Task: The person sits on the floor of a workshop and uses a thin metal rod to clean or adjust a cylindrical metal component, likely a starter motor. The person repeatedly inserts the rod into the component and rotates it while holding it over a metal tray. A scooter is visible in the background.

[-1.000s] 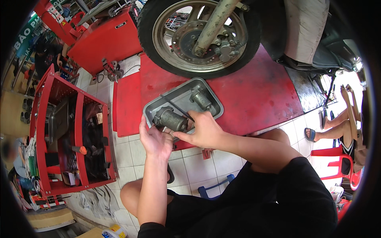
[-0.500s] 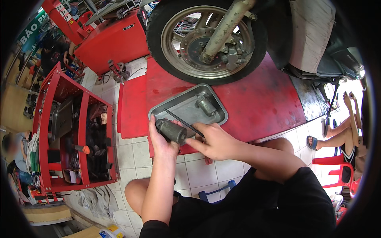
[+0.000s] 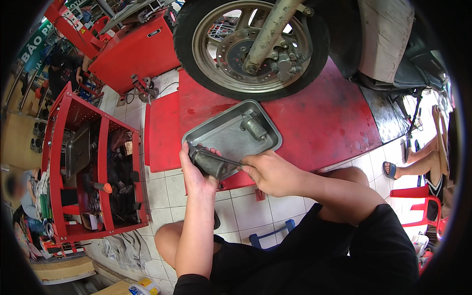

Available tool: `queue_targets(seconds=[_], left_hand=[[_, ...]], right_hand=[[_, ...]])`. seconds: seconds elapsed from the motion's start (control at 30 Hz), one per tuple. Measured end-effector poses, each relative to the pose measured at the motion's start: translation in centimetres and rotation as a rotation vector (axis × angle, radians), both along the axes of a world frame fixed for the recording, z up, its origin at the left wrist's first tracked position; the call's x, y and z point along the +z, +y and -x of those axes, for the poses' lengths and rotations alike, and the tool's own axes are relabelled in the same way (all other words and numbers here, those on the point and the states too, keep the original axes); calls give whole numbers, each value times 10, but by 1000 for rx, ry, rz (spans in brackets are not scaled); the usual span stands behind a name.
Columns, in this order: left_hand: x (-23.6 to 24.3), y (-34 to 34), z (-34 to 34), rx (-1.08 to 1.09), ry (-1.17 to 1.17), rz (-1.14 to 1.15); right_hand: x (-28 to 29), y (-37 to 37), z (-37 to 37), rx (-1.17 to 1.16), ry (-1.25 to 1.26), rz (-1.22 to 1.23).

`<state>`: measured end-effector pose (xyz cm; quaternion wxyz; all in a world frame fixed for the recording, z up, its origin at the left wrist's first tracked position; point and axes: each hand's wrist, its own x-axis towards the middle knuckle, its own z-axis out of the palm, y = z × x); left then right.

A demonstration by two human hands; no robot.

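Note:
A grey metal cylinder, by its look a starter motor (image 3: 210,165), lies in my left hand (image 3: 197,181), whose fingers are wrapped round it. My right hand (image 3: 271,173) pinches one end of a slim dark metal rod (image 3: 225,159). The rod lies along the top of the motor, its other end by the motor's far left end; its exact tip is hard to make out. Behind my hands a grey metal tray (image 3: 216,129) sits on the red platform, holding a second similar motor (image 3: 254,128) at its right side.
A motorcycle's front wheel (image 3: 196,73) stands on the red platform (image 3: 319,118) beyond the tray. To the left is a red tool trolley (image 3: 105,172). A blue stool (image 3: 270,235) shows below me, a red chair (image 3: 418,204) and another person's legs (image 3: 415,164) at right.
The rod has swung from above the motor, over the tray, down onto the motor's top. My right hand has shifted slightly right, away from the motor's near end. The view has moved a little.

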<state>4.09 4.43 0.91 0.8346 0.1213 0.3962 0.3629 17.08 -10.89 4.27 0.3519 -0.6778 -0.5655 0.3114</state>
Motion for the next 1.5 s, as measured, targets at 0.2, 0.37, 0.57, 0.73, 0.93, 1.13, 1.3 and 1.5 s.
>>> queue_targets(seconds=[0.2,0.37,0.57,0.73,0.93,1.13,1.3,1.5], left_hand=[[-2,-1,3,-14,-29,-44],[-3,0,5,-7,-72,-41],[1,1,8,14,-82,-89],[-1,0,9,58,-2,-146],[-6,-6,5,168,94,-165],[-6,-4,6,113,177,-171],[-11,-11,2,39,283,-232],[-11,-7,5,28,274,-197]], right_hand=[[-10,5,-7,44,641,259],[-11,8,-19,99,1378,525],[-8,11,-17,71,1335,527],[-18,13,-5,-19,833,317],[-20,10,11,-98,-139,-156],[-15,14,2,60,-27,-39],[-16,15,-3,65,95,197],[-14,23,-4,172,184,336]])
